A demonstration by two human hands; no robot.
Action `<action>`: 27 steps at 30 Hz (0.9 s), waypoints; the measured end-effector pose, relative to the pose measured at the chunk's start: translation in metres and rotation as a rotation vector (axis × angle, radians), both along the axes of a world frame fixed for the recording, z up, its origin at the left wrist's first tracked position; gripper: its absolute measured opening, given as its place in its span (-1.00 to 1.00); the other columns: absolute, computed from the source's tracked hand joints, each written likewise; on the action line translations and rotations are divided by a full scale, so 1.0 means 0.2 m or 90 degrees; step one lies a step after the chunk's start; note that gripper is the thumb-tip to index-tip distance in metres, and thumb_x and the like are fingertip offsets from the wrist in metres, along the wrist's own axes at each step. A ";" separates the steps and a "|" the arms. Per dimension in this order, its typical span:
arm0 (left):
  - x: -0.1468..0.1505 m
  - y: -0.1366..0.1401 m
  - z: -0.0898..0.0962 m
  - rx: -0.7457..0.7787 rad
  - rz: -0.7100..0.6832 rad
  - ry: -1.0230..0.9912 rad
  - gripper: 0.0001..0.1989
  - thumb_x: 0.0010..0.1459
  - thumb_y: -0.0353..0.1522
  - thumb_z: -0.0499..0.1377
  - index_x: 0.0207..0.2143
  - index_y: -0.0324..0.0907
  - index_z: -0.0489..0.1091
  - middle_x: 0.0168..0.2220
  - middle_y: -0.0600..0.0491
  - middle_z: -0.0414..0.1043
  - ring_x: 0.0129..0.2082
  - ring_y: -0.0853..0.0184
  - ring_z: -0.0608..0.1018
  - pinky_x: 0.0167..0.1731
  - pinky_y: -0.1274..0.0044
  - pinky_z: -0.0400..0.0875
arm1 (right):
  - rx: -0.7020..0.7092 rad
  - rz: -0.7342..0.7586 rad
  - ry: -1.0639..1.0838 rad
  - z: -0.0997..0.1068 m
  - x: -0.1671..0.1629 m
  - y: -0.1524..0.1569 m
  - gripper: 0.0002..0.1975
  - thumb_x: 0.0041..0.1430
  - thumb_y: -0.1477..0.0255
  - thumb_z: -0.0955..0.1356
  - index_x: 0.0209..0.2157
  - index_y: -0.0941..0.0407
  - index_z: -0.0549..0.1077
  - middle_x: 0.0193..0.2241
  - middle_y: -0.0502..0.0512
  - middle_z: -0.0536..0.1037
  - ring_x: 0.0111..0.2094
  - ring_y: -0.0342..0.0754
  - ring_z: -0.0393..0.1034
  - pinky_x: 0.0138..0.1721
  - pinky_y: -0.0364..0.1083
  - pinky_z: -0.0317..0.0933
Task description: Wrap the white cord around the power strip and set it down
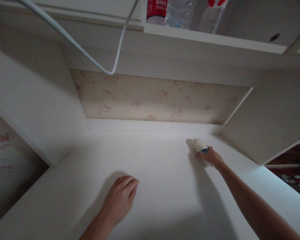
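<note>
Observed: ribbed cream object (199, 145) with blue end (204, 151), gripped in right hand (212, 156) near back right of white desktop (155, 160). Logged left hand (122, 196) at near left of desktop, fingers curled, contact unclear. Noted behind: floral wallpaper (152, 96) between white side panels (262, 113). Recorded above: shelf (215, 39) with red-labelled bottle (157, 11), clear bottle (181, 13); pale cable (111, 72) bending down at left.
</note>
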State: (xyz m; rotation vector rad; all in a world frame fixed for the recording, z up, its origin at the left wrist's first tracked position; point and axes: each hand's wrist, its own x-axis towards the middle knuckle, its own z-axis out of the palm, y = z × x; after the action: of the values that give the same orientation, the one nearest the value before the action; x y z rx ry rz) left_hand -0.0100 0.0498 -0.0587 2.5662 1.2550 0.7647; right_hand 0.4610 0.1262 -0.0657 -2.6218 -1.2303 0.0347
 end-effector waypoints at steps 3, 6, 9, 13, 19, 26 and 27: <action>0.02 -0.03 0.01 0.014 -0.035 -0.005 -0.74 0.20 -0.46 -0.01 -0.25 -0.08 0.45 -0.32 0.04 0.45 -0.27 0.31 0.47 -0.17 0.41 0.38 | -0.034 -0.003 -0.002 0.05 -0.04 -0.06 -0.19 -0.16 0.02 0.38 0.06 0.24 0.26 -0.08 0.47 0.40 -0.08 0.28 0.34 -0.18 0.08 0.21; 0.02 -0.04 0.01 0.029 -0.049 -0.017 -0.74 0.20 -0.46 -0.01 -0.27 -0.09 0.46 -0.33 0.04 0.45 -0.27 0.31 0.47 -0.16 0.41 0.37 | 0.046 -0.015 -0.072 0.11 -0.16 -0.16 -0.17 -0.13 0.00 0.34 0.11 0.20 0.19 0.04 0.45 0.29 0.04 0.34 0.19 -0.08 0.20 0.13; 0.01 -0.04 0.02 0.027 -0.042 -0.033 -0.74 0.22 -0.43 -0.03 -0.25 -0.10 0.46 -0.30 0.03 0.45 -0.25 0.31 0.47 -0.15 0.41 0.37 | 0.208 0.090 -0.100 0.13 -0.39 -0.27 -0.36 0.01 0.17 0.30 0.11 0.14 0.19 0.09 0.35 0.27 0.08 0.25 0.15 0.01 0.20 0.05; 0.02 -0.05 0.01 0.000 -0.023 -0.109 -0.68 0.20 -0.41 -0.01 -0.02 -0.10 0.35 -0.12 -0.02 0.39 -0.16 0.32 0.46 -0.08 0.42 0.36 | 0.303 0.325 0.315 0.08 -0.84 -0.40 -0.69 0.07 0.34 0.26 -0.13 0.11 0.38 -0.22 0.14 0.51 -0.20 -0.03 0.40 -0.11 -0.03 0.23; 0.05 -0.08 -0.04 -0.211 -0.040 -0.275 -0.56 0.01 -0.43 0.10 0.00 -0.20 0.29 -0.13 -0.06 0.39 -0.28 0.33 0.50 -0.36 0.52 0.43 | 0.111 0.641 0.928 0.02 -1.48 -0.59 -0.65 0.04 0.19 0.35 -0.21 0.14 0.47 -0.30 0.08 0.53 -0.31 -0.09 0.42 -0.27 -0.08 0.30; 0.11 -0.13 -0.06 -0.471 -0.190 -0.267 -0.77 -0.01 -0.48 -0.06 -0.37 -0.24 0.36 -0.61 0.13 0.35 -0.64 0.48 0.39 -0.66 0.66 0.19 | 0.010 0.613 1.011 -0.06 -1.53 -0.64 -0.58 -0.05 0.11 0.41 -0.37 0.21 0.46 -0.57 0.01 0.47 -0.55 -0.19 0.35 -0.43 -0.15 0.26; 0.12 -0.13 -0.07 -0.485 -0.191 -0.268 -0.78 -0.01 -0.48 -0.07 -0.38 -0.24 0.35 -0.64 0.15 0.34 -0.64 0.48 0.39 -0.67 0.66 0.17 | 0.001 0.616 1.013 -0.06 -1.51 -0.63 -0.58 -0.05 0.11 0.41 -0.37 0.21 0.46 -0.57 0.00 0.47 -0.55 -0.19 0.35 -0.43 -0.15 0.26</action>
State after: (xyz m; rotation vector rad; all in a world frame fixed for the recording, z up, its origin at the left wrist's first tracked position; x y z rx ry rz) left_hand 0.0130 0.0243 -0.0722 1.7940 0.7881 0.5681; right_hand 0.1585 0.0003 -0.0782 -0.9091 -1.3998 1.7392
